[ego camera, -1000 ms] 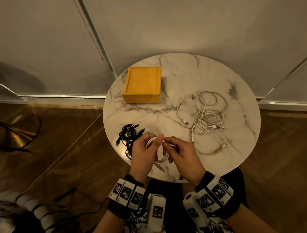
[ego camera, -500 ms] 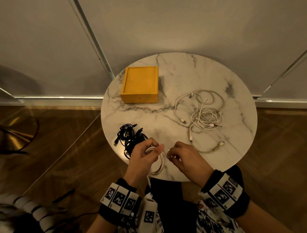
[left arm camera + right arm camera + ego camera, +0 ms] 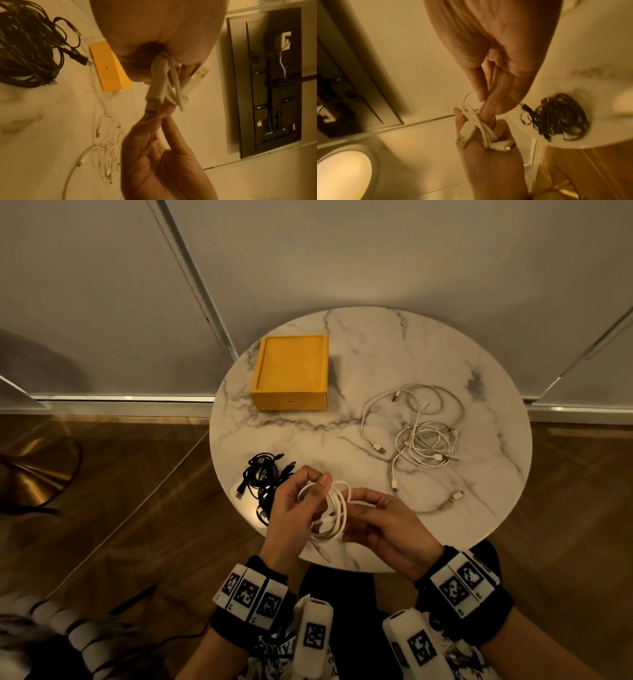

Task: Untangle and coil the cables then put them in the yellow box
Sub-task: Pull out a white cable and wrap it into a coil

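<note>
Over the near edge of the round marble table [image 3: 394, 344], my left hand [image 3: 298, 508] grips a small coil of white cable [image 3: 334, 510] [image 3: 164, 83] [image 3: 477, 125]. My right hand [image 3: 383, 518] pinches a strand of that same coil between thumb and fingers [image 3: 485, 102]. A USB plug of the coil hangs below my left hand [image 3: 152, 104]. The closed yellow box [image 3: 291, 371] [image 3: 109, 67] sits at the far left of the table. A tangle of white cables [image 3: 418, 436] [image 3: 106, 146] lies at the right. A bundle of black cables [image 3: 263, 477] [image 3: 29, 44] [image 3: 556, 116] lies left of my hands.
Grey wall panels [image 3: 342, 251] stand behind the table, with wooden floor [image 3: 120, 491] around it. A brass lamp base [image 3: 30, 470] stands on the floor at the left. A dark wall-mounted panel [image 3: 267, 81] shows in the left wrist view.
My right hand has come back in against the coil after pulling slightly away. The coil now shows more turns and both hands sit a little higher over the table edge.
</note>
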{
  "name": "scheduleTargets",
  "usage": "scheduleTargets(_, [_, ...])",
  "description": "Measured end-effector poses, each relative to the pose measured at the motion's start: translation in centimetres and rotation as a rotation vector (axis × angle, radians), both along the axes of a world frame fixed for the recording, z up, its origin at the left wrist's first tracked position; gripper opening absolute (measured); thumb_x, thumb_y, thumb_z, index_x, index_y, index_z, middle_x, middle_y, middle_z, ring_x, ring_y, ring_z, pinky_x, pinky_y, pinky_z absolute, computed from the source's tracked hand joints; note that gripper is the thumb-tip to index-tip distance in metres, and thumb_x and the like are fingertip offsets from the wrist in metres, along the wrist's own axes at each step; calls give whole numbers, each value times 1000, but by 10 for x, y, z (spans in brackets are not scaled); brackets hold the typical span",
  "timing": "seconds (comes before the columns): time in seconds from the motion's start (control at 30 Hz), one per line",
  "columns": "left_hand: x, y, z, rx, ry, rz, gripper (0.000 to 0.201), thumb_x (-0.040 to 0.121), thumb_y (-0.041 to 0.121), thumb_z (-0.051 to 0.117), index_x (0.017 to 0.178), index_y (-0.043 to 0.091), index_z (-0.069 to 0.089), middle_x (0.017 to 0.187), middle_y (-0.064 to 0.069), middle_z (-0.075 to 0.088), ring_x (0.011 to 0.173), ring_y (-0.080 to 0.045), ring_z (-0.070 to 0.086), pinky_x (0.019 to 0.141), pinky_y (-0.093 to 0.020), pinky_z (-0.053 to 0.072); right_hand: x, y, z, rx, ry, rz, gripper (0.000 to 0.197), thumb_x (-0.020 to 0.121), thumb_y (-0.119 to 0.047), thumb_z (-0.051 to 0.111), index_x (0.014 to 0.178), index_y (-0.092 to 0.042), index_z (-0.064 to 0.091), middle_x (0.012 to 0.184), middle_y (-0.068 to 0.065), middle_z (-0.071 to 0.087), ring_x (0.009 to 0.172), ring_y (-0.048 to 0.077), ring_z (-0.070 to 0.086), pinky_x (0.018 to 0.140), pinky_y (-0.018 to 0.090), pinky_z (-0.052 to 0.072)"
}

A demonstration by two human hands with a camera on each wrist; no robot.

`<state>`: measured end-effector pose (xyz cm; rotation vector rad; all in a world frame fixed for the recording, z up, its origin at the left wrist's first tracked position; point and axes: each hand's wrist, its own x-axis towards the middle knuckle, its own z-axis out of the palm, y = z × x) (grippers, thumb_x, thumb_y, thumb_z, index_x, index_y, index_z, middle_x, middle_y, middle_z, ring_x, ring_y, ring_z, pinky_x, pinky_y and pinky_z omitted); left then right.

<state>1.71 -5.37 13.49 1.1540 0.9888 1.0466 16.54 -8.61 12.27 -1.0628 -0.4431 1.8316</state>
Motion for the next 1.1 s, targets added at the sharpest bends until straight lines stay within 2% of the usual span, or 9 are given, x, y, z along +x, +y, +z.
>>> scheduleTargets(0.2, [3, 3, -9, 70, 140, 54, 35, 96, 20, 56, 76, -7, 48, 57, 0, 44, 53, -8, 43, 56, -21, 40, -13, -7, 0, 49, -54, 76, 19, 89, -3, 54, 96, 4, 70, 91, 17, 68, 79, 22, 63, 64, 26, 48])
scheduleTargets(0.33, [0, 2, -16, 113, 291, 36, 43, 91, 51, 51, 77, 10, 50, 52, -2, 45, 48, -17, 42, 54, -42, 40, -10, -8, 7, 87, 13, 139, 32, 78, -23, 49, 87, 1, 68, 94, 17, 64, 82, 21, 57, 66, 30, 41])
scheduleTargets(0.47, [5, 2, -10, 277, 425, 31, 38, 92, 52, 43, 77, 17, 50, 59, 7, 51, 53, -6, 47, 54, -26, 38, -8, -2, 12, 136, -161, 249, 19, 70, -20, 58, 75, -5, 69, 81, 13, 62, 72, 17, 55, 60, 28, 36])
scheduleTargets(0.6, [8, 6, -4, 330, 460, -57, 28, 98, 46, 38, 76, 28, 42, 57, 8, 44, 51, -9, 41, 52, -32, 33, -3, 3, 20, 165, -202, 359, 11, 77, -14, 64, 76, -4, 68, 73, 10, 66, 68, 20, 59, 61, 29, 39])
scheduleTargets(0.73, [5, 11, -6, 283, 378, -83, 16, 101, 30, 45, 90, 23, 54, 52, 9, 42, 48, -7, 36, 50, -26, 30, 2, 6, 18, 198, -289, 413, 29, 85, -26, 68, 64, -7, 65, 89, 39, 62, 77, 45, 63, 75, 41, 48])
scheduleTargets(0.83, [-3, 17, -5, 301, 391, 19, 19, 99, 28, 50, 95, 21, 67, 63, 2, 57, 57, -10, 51, 55, -26, 39, 6, 6, 16, 199, -289, 335, 15, 95, -13, 54, 94, -6, 68, 90, 23, 70, 65, 36, 69, 57, 32, 53])
scheduleTargets(0.9, [-12, 23, -7, 277, 429, 82, 20, 94, 30, 52, 90, 23, 70, 78, 6, 67, 71, -9, 60, 66, -27, 47, 11, 5, 12, 192, -321, 252, 17, 94, 0, 52, 108, -1, 61, 87, 23, 71, 61, 33, 70, 52, 29, 51])
scheduleTargets(1.0, [-24, 27, -15, 225, 441, 135, 21, 93, 33, 53, 86, 23, 70, 81, 6, 69, 78, -11, 64, 74, -32, 49, 15, 8, 6, 212, -400, 206, 14, 92, 2, 54, 103, 4, 62, 87, 21, 72, 65, 31, 70, 54, 27, 50])
scheduleTargets(1.1, [-21, 20, -19, 174, 371, 120, 21, 97, 22, 53, 84, 17, 69, 73, -2, 65, 69, -15, 60, 67, -31, 47, 5, 14, 2, 187, -499, 222, 13, 93, -13, 57, 99, -5, 66, 90, 9, 71, 65, 26, 69, 52, 27, 44])
